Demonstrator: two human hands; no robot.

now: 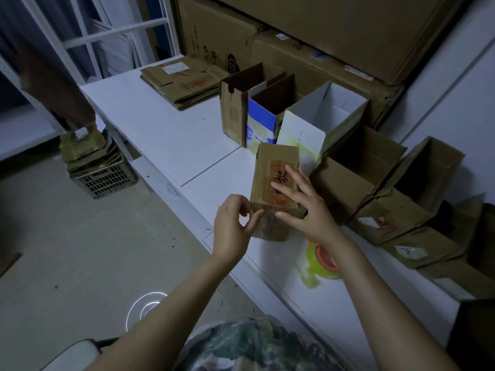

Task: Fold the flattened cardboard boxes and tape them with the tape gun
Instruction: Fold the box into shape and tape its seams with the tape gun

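Observation:
A small brown cardboard box (276, 167) lies on its side on the white table (166, 135), with clear tape across its near end. My right hand (302, 204) lies flat on the box's upper face, fingers straight, thumb along the near edge. My left hand (233, 226) is at the box's near left corner, with its thumb and fingertips on the tape there. A roll of yellowish tape (321, 259) with an orange core lies on the table just under my right wrist. A stack of flattened boxes (184, 79) rests at the table's far end.
Several opened boxes stand in a row along the wall: a brown one (233, 108), a blue-and-white one (261, 124), a white one (321, 121) and more brown ones (356, 178) to the right. Big cartons (321, 36) are stacked behind. A crate of flattened cardboard (91, 162) sits on the floor at left.

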